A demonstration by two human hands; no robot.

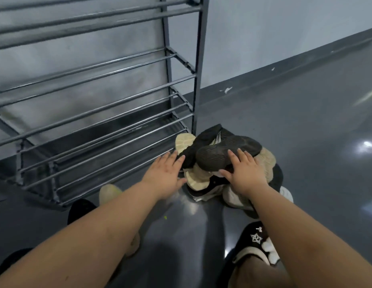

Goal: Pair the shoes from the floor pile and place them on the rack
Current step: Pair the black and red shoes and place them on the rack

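Note:
A pile of shoes (264, 161) lies on the grey floor by the right foot of the shoe rack (110, 125). On top lies a black shoe (214, 156), sole up, with cream-soled shoes under and around it. My right hand (243, 171) rests spread on the near end of that black shoe, fingers apart, thumb under its edge. My left hand (166, 173) is open, palm down, at the pile's left side, its fingertips touching a black shoe. The grey metal rack has bare tiers of bars.
Another cream shoe (109, 193) and a dark shoe (81, 208) lie on the floor near the rack's front left. My foot in a black slipper (253, 240) with a star charm stands at the lower right. A grey wall runs behind the rack.

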